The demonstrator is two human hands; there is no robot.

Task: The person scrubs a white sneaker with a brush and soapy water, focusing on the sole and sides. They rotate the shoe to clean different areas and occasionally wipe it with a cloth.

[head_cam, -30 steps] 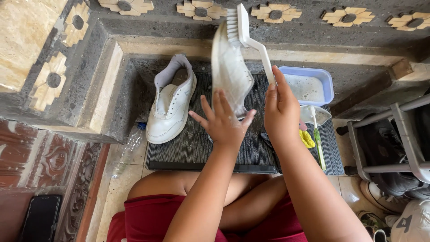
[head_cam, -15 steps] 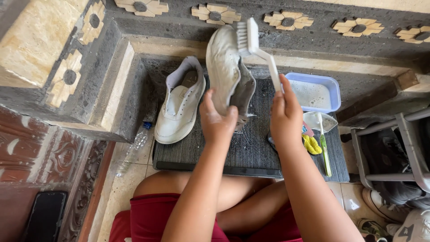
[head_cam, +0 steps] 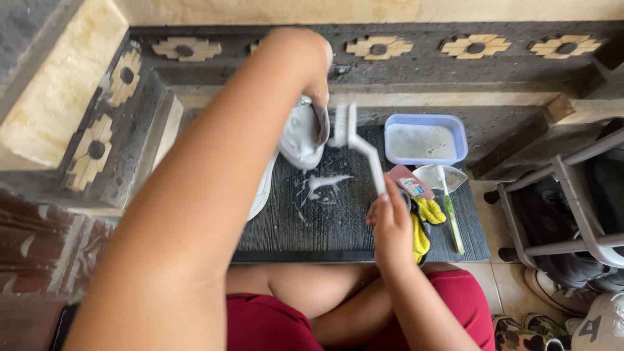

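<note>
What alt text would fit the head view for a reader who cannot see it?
The left hand holds a white shoe over a dark ribbed mat while the right hand holds a white brush against it. Foam streaks the mat; a blue tub sits behind.

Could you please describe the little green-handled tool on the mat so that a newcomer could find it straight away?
Start at the dark ribbed mat and go to its right edge, below the pale blue tub. There the green-handled tool lies lengthwise, its top across a clear lid. Unlike the yellow cloth beside it, it is thin, straight and stiff.
</note>
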